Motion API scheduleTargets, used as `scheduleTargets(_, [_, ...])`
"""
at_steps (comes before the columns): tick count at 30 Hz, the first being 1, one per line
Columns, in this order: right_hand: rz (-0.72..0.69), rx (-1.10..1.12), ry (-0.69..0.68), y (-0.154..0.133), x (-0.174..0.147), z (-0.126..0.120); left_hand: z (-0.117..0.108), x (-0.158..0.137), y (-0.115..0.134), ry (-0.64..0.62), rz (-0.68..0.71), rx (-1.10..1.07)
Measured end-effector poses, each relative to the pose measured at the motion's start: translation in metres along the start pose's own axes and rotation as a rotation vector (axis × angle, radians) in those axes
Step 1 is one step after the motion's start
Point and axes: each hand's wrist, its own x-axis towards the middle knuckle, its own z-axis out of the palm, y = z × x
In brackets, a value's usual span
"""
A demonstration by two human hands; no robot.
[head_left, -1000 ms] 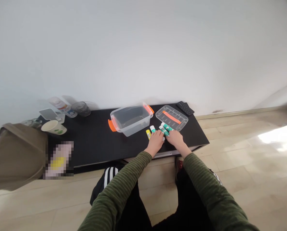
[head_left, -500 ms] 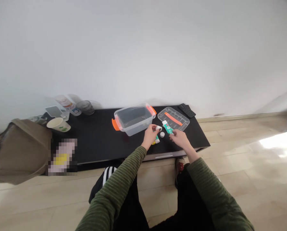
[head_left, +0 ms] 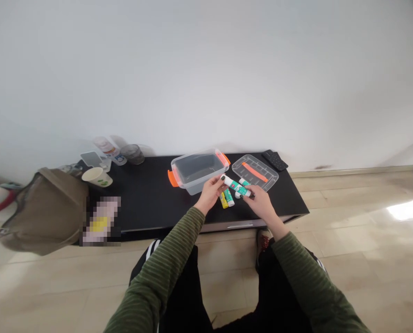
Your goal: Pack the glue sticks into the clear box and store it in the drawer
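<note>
In the head view, the green-and-white tube (head_left: pixel 237 186) is held over the black tabletop (head_left: pixel 147 206), with the clear box (head_left: pixel 196 186) at ten o'clock and the clear lid (head_left: pixel 256 172) at two. The left hand (head_left: pixel 209 193) pinches its white ten-o'clock end; the right hand (head_left: pixel 261 203) grasps the four-o'clock end. It should handle light, stiff and somewhat slippery, best gripped round the barrel. It looks slim, straight, with a small red mark.

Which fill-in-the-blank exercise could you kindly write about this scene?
The left hand and right hand hold opposite ____ of one green-and-white tube.
The strip across the clear lid is coloured ____.
In the picture, the clear box stands to the ____ of the lid.
Missing words: ends; orange; left.
</note>
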Motion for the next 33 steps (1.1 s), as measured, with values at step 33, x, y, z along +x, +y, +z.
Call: scheduleTargets(33, [0.365,0.269,-0.128,0.006,0.006,0.003,0.009,0.016,-0.038,-0.057,0.156,0.641])
